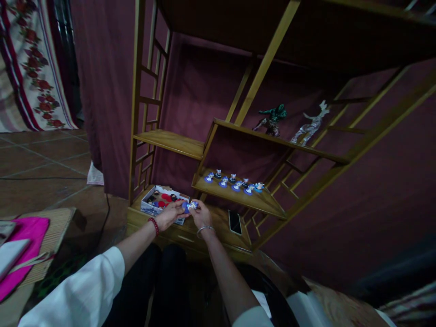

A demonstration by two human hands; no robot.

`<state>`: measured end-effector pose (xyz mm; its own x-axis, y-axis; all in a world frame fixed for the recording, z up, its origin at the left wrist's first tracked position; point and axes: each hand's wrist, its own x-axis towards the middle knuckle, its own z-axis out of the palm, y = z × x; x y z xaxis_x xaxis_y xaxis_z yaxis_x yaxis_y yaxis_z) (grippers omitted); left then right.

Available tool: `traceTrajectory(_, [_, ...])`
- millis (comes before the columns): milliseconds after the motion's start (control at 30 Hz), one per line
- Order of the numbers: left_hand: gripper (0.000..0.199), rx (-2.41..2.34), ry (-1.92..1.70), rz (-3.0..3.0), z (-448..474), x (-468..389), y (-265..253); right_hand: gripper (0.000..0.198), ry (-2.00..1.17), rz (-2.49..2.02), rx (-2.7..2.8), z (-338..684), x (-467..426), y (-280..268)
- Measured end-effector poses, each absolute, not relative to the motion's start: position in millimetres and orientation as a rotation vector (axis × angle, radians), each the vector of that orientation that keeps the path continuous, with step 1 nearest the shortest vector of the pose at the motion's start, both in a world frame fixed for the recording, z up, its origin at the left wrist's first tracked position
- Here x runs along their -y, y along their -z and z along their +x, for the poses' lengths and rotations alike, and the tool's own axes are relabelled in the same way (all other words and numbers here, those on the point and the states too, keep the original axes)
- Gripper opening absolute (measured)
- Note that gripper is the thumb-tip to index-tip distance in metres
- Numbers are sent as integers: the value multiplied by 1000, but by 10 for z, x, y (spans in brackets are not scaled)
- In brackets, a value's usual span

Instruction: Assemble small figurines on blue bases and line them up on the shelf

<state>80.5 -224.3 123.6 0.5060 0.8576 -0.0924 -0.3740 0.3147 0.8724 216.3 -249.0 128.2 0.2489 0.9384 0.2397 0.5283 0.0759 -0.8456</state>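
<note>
Both hands together on one tiny toy, over the low ledge, just beside the box. Left hand pinching the blue base. Right hand pinching the other side, by the little white top. Looks light and hard, maybe shiny and a bit slippery. Small top bits could snap, so probably best held by the round blue base, not the head. Too small to tell more. More toys like it standing in a row on the shelf above. Red rounds inside the box. Phone flat on the ledge, near the right hand.
</note>
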Motion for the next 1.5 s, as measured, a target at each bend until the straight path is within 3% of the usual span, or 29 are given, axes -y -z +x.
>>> traceTrajectory(700, [26, -402, -885, 898, 699, 2605, -1446, 36, -783, -1295, 1299, 2182, 2822, -1663])
traceTrajectory(967, [31, -289, -878, 845, 726, 2717, -1457, 39, -816, -1221, 1292, 2267, 2892, -1654])
traceTrajectory(1500, [21, -255, -873, 713, 781, 2780, -1379, 39, -835, -1220, 1283, 2299, 2936, -1657])
